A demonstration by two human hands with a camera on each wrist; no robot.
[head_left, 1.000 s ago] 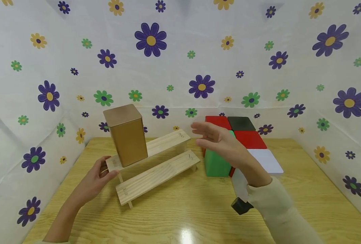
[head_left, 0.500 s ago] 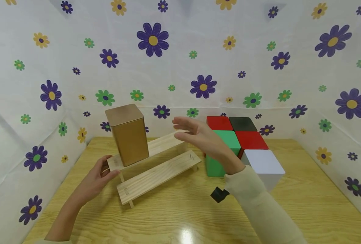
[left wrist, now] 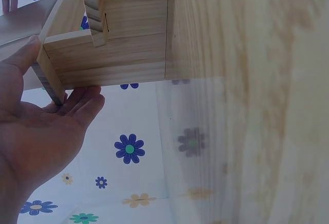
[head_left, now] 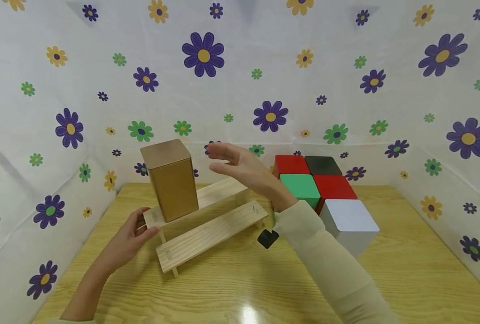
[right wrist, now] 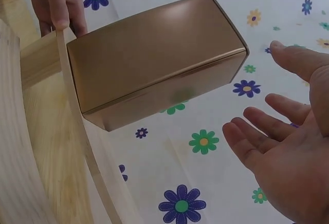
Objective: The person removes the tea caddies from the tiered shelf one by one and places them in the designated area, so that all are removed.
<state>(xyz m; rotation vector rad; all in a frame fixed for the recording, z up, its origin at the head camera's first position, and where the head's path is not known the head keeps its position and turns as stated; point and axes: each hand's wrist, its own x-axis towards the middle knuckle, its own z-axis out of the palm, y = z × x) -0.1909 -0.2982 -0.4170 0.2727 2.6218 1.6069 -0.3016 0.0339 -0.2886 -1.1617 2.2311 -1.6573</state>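
Observation:
A gold-brown tin box [head_left: 172, 189] [right wrist: 159, 49] stands upright on the left end of the upper step of a two-step wooden stand [head_left: 213, 236] [left wrist: 118, 59]. My left hand [head_left: 122, 245] [left wrist: 46, 126] grips that end of the upper step, thumb on the front side and fingers behind and below. In the air to the right of the tin is my right hand [head_left: 246, 168] [right wrist: 288, 152], fingers extended, thumb apart, palm facing the tin. A gap separates it from the tin in the right wrist view, and it holds nothing.
Right of the stand are a green box [head_left: 299, 185], red boxes [head_left: 335, 186], a black box [head_left: 323, 165] and a white box [head_left: 350, 216] packed together on the wooden table [head_left: 224, 292]. Flowered cloth [head_left: 345, 40] walls the back and sides.
My right hand has moved left and slightly up, from over the boxes toward the tin. My left hand keeps its grip on the stand; the tin has stayed in place.

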